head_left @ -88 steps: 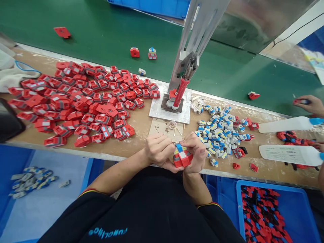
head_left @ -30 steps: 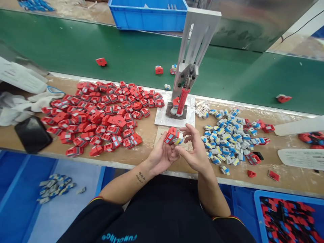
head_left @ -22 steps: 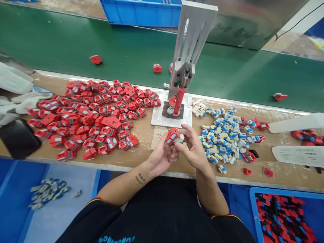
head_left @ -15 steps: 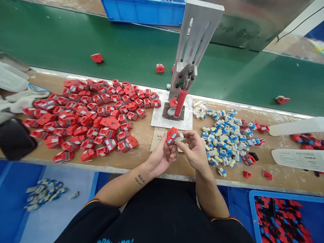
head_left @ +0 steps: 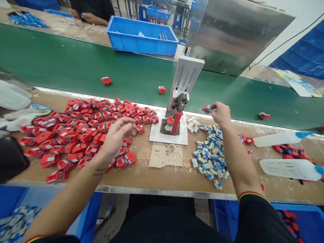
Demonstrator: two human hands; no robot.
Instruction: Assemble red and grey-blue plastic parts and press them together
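My right hand (head_left: 221, 114) reaches over the near edge of the green belt, its fingers closed on a small red plastic part (head_left: 206, 109) with some white on it. My left hand (head_left: 120, 133) hovers over the right side of a heap of red and grey plastic parts (head_left: 81, 126), fingers bent and apart, nothing in them. Between the hands stands a metal toggle press (head_left: 180, 96) with a red handle (head_left: 177, 122), on a white base plate (head_left: 155, 135). A pile of small white, blue and yellow parts (head_left: 211, 153) lies below my right hand.
A green belt (head_left: 63, 67) crosses behind the bench, carrying a few red parts (head_left: 161, 89). Two white bottles (head_left: 288, 168) lie at right. Torn cardboard (head_left: 158, 158) sits before the press. Beyond the belt are a blue crate (head_left: 144, 45) and another person's hands (head_left: 88, 17).
My hands have parted from in front of the press. The right carried the red part to the belt's edge; the left moved over the red heap. The view has tilted up.
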